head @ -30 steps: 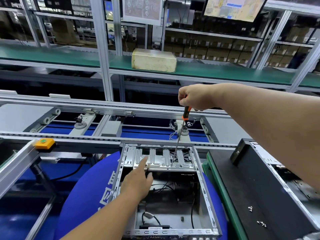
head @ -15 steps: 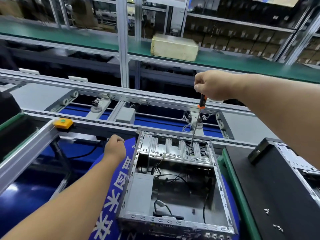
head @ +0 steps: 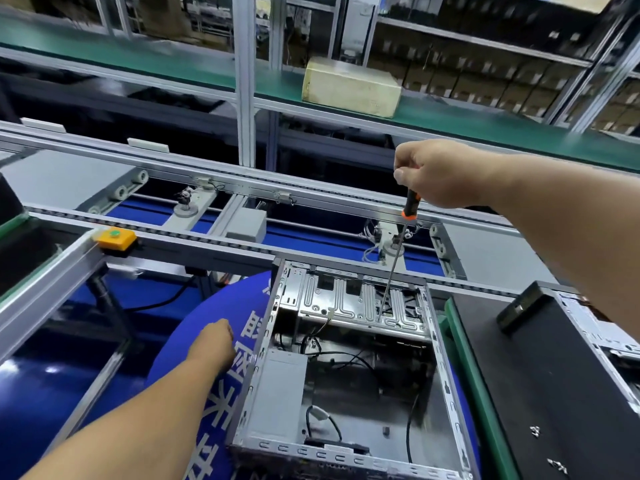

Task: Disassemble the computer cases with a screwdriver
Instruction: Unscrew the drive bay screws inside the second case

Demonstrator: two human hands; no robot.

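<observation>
A second ago the left hand [head: 216, 337] rested inside the open computer case [head: 349, 382], fingers touching the edge of the drive cage [head: 353, 306]; it has since pulled out to the left and now sits on the round blue mat [head: 194, 341] just beside the case's left wall. Its fingers are turned away and blurred, so I cannot tell whether it is open or curled. That probably means the bracing is done and the case stands unsupported while the screw is worked. The case itself lies on the mat with its side panel off, cables and a grey power supply [head: 277, 393] showing inside. The right hand [head: 440, 173] has stayed put, gripping the orange-and-black handle of the screwdriver [head: 398, 258], whose long shaft runs down to the cage plate. Counted: one screwdriver, one open case in work, a second case [head: 595, 327] at the far right beside a black panel [head: 540, 375], and two small clusters of loose screws [head: 535, 430] lying on that panel.
</observation>
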